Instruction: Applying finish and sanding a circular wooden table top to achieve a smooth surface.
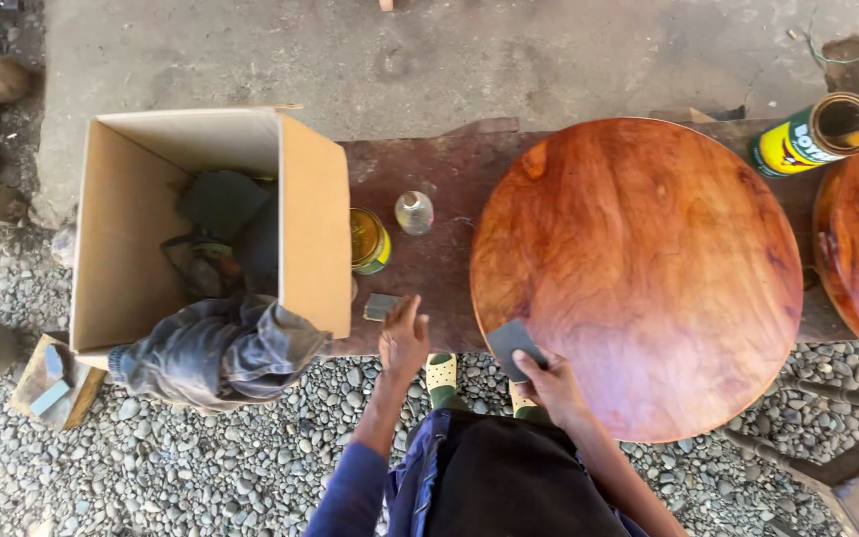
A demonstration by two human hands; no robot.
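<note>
A dark wooden bench (429,268) stands over river pebbles, bearing a round polished tabletop (638,268) and a cardboard box (151,229). The right hand (549,383) pinches a grey sanding pad (511,345) flat on the tabletop's rim at seven o'clock, its long axis running toward ten o'clock. The left hand (404,338), fingers loosely spread and empty, reaches toward a second small pad (381,305) lying at eleven o'clock from its fingertips, the nearer hand to it

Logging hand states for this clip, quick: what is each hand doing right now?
Left hand: open, fingers reaching to a small grey pad on the bench.
Right hand: closed on a grey sanding pad against the round wooden tabletop.
</note>
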